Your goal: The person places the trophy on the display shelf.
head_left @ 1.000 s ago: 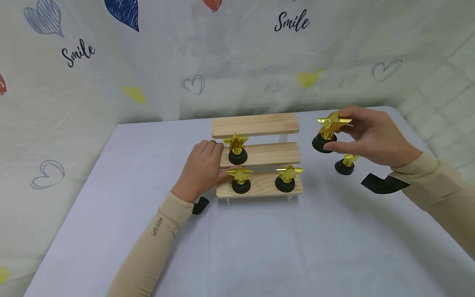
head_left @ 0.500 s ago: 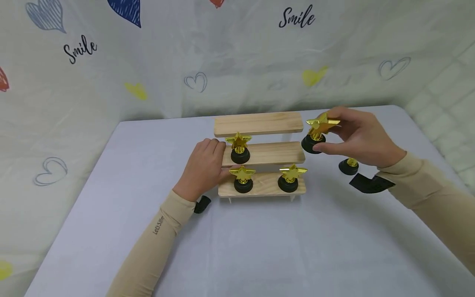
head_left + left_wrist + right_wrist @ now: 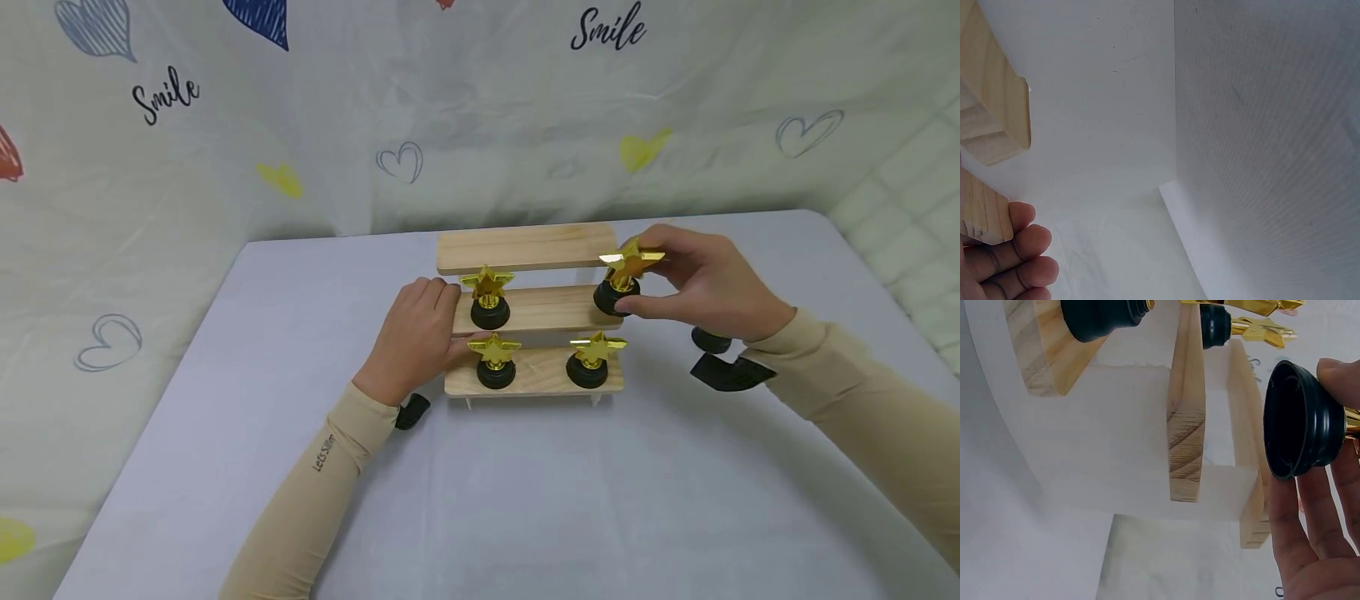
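Note:
A three-tier wooden display shelf stands on the white table. My left hand grips the left end of its middle board, with fingertips curled at the board's end in the left wrist view. My right hand pinches a small star trophy, gold with a black round base, over the right end of the middle board. In the right wrist view, the hollow underside of its base shows, apart from the boards. Another star trophy stands at the middle board's left.
Two star trophies stand on the bottom board, one left and one right. A further trophy's black base shows on the table, partly hidden behind my right wrist. A printed cloth backdrop rises behind the table.
My right hand has carried its trophy leftward from beside the shelf to over the right end of the middle board. My left hand keeps its grip; the view has shifted slightly.

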Demonstrator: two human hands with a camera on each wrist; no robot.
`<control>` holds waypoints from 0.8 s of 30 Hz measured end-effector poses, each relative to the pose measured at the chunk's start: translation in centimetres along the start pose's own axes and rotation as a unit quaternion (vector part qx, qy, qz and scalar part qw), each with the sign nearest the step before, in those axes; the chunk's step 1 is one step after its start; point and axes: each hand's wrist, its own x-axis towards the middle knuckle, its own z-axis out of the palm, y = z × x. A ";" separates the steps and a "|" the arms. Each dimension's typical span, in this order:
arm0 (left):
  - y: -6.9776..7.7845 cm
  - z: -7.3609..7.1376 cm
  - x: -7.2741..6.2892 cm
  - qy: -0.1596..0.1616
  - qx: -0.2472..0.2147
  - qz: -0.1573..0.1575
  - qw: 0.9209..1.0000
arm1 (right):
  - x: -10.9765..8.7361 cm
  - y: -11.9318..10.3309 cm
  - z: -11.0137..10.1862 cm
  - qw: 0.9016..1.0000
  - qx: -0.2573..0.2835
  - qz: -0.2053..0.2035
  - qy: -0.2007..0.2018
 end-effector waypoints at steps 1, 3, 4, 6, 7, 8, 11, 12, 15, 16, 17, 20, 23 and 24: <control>0.0 0.0 0.0 0.001 0.001 0.000 1.000 | 0.0 0.1 0.1 1.000 -0.004 0.001 -0.003; 0.0 0.0 0.0 0.004 0.002 0.002 1.000 | 0.0 0.2 0.3 1.000 -0.015 0.008 -0.006; 0.0 0.0 0.0 0.005 0.002 0.002 1.000 | 0.0 0.3 0.4 1.000 -0.028 0.009 -0.009; 0.0 0.0 0.0 0.008 0.004 0.003 1.000 | 0.0 0.5 0.6 0.998 -0.054 0.009 -0.015; 0.0 0.0 0.1 0.009 0.005 0.004 1.000 | 0.0 0.6 0.7 0.998 -0.068 0.006 -0.019; 0.0 0.0 0.1 0.010 0.005 0.004 1.000 | 0.0 0.7 0.8 0.996 -0.086 0.006 -0.022; 0.0 0.0 0.1 0.007 0.005 0.003 1.000 | 0.1 0.9 0.9 0.993 -0.113 -0.003 -0.030; 0.0 0.0 0.1 0.006 0.004 0.002 1.000 | 0.1 1.0 1.0 0.993 -0.117 -0.006 -0.031; 0.1 -0.1 0.1 0.002 0.001 -0.001 1.000 | 0.0 1.2 1.2 0.993 -0.117 -0.009 -0.028; 0.1 -0.1 0.1 0.002 0.001 -0.001 1.000 | 0.0 1.3 1.3 0.993 -0.119 -0.008 -0.026; 0.1 -0.1 0.1 0.004 0.001 0.000 1.000 | -0.1 1.3 1.3 0.992 -0.122 -0.007 -0.023; 0.1 0.0 0.1 0.010 0.004 0.002 1.000 | -0.3 1.4 1.6 0.992 -0.125 -0.008 -0.018; 0.1 0.1 0.1 0.013 0.004 0.001 1.000 | -0.5 1.5 1.8 0.991 -0.129 -0.015 -0.015; 0.1 0.1 0.1 0.011 0.004 0.000 1.000 | -0.5 1.6 1.9 0.991 -0.128 -0.017 -0.014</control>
